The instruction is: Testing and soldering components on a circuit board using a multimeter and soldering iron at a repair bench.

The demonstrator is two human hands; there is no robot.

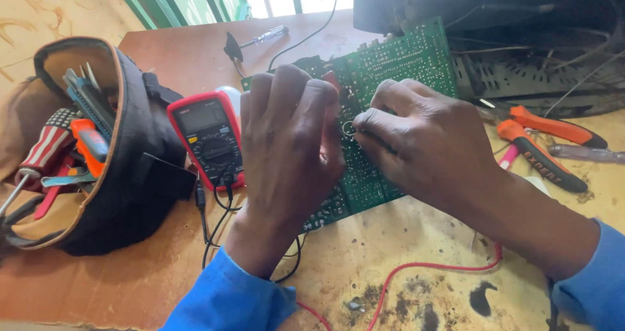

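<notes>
Your left hand [290, 139] is curling its fingers down onto the green circuit board [384, 96] lying on the worn table [403, 253]. Your right hand [423, 142] is pinching a small metal ring [348, 128] against it. Beyond, orange-handled pliers [547, 142] are resting; a red multimeter [208, 139] is sitting left.

Both hands rest on the green circuit board [390, 70], which lies tilted on the worn wooden table [364, 259]. The left hand [290, 142] presses down on the board's near-left part, fingers curled. The right hand [423, 142] pinches a small metal ring [348, 128] at the board's middle. Left of the board lies a red multimeter [208, 139], beyond that a black tool bag [140, 168]. Right of the board lie orange-handled pliers [543, 149].
</notes>
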